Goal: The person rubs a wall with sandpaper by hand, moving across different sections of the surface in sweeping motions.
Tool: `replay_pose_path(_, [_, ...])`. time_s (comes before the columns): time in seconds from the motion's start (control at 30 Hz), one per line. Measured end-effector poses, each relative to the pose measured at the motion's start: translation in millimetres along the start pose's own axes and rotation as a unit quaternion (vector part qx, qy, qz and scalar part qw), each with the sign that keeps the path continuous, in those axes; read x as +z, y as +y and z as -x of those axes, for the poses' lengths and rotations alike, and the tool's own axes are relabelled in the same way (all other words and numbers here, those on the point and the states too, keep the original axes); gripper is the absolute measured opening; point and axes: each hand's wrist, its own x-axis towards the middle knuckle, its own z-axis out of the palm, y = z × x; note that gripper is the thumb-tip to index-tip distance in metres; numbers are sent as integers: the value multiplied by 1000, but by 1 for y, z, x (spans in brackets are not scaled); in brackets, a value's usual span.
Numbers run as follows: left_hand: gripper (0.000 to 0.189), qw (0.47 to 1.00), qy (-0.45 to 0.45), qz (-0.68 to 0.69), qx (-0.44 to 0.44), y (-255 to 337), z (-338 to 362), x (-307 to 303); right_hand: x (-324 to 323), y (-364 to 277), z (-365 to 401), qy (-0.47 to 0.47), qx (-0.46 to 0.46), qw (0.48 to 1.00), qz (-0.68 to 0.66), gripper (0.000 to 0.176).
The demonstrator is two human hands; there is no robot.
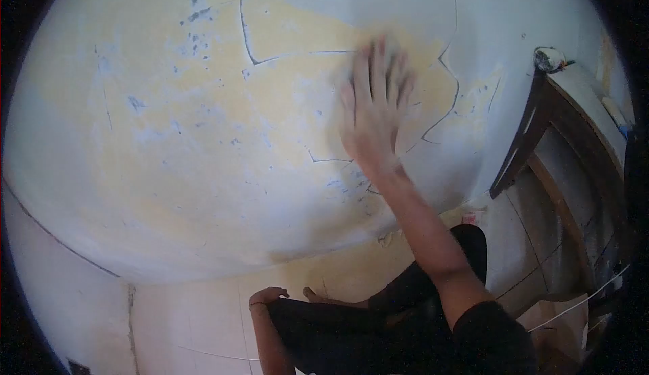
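Note:
My right hand lies against a pale wall with its fingers stretched and apart, somewhat blurred. Nothing shows between the fingers, though the palm side is hidden. Around it the wall has yellowish patches, dark cracks and chipped bluish spots. Low in the view, my left hand rests on my knee in dark cloth, its fingers loosely extended and holding nothing visible.
At the right stands a dark wooden frame with a crumpled whitish object on its top corner. A tiled floor runs below the wall. A thin white cable crosses the lower right.

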Motion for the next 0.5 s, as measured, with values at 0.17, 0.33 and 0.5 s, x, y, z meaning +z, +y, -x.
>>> replay_pose_path(0.17, [34, 999, -13, 1, -31, 22, 13, -11, 2, -1, -22, 15, -10, 1000, 26, 57])
replay_pose_path(0.33, [35, 998, 0, -59, -9, 26, 21, -8, 33, 37, 221, -243, 1, 970, 3, 56])
replay_pose_path(0.5, [36, 999, -4, -33, -43, 49, 39, -17, 29, 24, 169, -202, 36, 978, 42, 60])
